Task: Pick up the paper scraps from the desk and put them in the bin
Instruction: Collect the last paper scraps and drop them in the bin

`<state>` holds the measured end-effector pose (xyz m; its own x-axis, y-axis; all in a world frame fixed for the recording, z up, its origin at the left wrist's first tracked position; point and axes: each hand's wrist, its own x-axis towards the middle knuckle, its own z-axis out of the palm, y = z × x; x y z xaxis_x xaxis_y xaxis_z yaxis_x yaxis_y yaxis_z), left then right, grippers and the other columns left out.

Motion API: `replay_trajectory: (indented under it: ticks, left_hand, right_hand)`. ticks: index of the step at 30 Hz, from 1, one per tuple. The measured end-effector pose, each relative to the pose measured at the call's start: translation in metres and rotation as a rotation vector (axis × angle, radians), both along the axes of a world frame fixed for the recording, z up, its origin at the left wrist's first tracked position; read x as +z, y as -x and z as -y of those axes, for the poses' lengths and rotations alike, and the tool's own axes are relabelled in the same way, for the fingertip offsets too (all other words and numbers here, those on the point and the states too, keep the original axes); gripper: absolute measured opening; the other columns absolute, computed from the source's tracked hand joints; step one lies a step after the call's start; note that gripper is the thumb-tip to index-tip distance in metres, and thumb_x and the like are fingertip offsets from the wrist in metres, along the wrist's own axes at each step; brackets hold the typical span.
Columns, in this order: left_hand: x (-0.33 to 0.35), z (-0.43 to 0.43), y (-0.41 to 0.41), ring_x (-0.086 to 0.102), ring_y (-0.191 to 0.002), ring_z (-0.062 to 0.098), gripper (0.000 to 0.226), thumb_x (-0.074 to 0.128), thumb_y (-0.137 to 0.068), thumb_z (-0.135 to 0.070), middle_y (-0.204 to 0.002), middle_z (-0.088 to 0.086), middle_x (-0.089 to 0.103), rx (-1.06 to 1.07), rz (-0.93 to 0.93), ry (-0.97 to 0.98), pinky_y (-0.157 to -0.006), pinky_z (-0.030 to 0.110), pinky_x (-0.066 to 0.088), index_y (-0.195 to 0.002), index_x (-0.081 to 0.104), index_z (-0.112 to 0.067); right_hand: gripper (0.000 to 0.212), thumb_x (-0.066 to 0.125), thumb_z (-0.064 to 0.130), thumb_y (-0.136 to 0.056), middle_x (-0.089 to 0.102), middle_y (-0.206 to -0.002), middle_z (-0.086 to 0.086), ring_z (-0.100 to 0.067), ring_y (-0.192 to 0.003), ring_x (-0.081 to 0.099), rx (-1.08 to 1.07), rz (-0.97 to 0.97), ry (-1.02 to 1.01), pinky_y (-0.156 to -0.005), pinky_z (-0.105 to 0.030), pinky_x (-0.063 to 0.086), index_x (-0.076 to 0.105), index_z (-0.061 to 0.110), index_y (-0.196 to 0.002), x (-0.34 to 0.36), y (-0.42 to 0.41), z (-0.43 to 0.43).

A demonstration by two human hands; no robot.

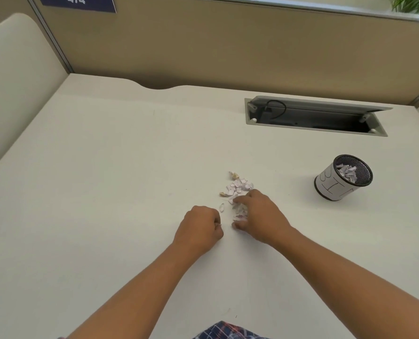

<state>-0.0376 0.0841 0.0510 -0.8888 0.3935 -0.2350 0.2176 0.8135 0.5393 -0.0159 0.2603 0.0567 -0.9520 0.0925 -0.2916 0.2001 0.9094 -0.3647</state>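
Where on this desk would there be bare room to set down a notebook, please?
The whole left half of the desk is bare, from the left hand out to the side panel. The strip between the paper scraps and the back partition is also free. The right is tighter: the bin stands there, with the open cable tray behind it.

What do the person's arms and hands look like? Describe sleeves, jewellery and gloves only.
Both forearms are bare up to the frame edge, with no sleeves visible. The left hand and right hand wear no gloves, and no rings, watch or bracelets are visible.
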Motion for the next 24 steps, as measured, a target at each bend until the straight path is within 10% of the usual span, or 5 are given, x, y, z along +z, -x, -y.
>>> replay_trajectory:
  ticks: [12,24]
  left_hand:
    - [0.020,0.009,0.007,0.063,-0.061,0.002,0.008,0.073,-0.079,-0.020,-0.067,-0.010,0.069,0.219,0.092,-0.327,-0.053,0.005,0.041,-0.071,0.073,-0.022]
    - [0.049,-0.050,0.013,0.071,-0.062,0.006,0.010,0.074,-0.082,-0.016,-0.067,-0.006,0.072,0.301,0.210,-0.549,-0.057,0.015,0.048,-0.073,0.072,-0.019]
  right_hand:
    - [0.026,0.054,0.005,-0.085,0.066,-0.097,-0.002,-0.026,-0.089,0.062,0.144,-0.082,-0.181,-0.073,-0.032,0.050,0.070,0.019,-0.098,-0.003,-0.007,-0.003]
    - [0.013,0.077,-0.004,-0.075,0.076,-0.074,-0.009,-0.020,-0.069,0.073,-0.551,-0.097,0.859,-0.065,-0.024,0.059,0.076,0.009,-0.074,0.022,-0.028,-0.056]
